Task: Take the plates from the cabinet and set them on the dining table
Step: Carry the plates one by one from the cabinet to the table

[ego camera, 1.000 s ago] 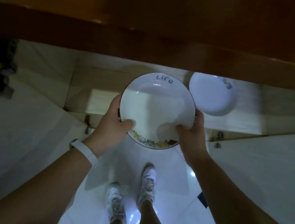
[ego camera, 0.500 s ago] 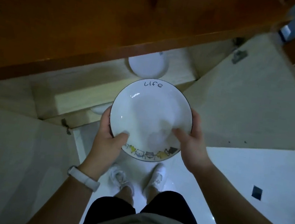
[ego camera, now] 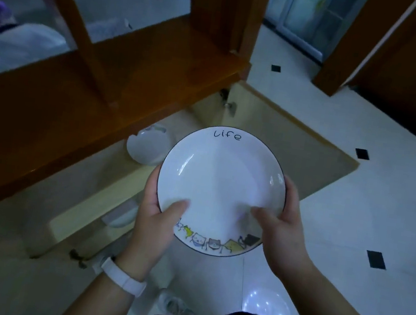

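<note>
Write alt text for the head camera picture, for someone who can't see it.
A person's left hand and right hand hold a white plate, lettered "Life" with cartoon animals on the rim, over a tiled floor. Behind it, a second plate sits in an open low cabinet under a wooden counter.

Wooden counter (ego camera: 47,113) close on left, open cabinet door (ego camera: 297,143) ahead, tiled floor (ego camera: 379,221) seemingly free rightward.
</note>
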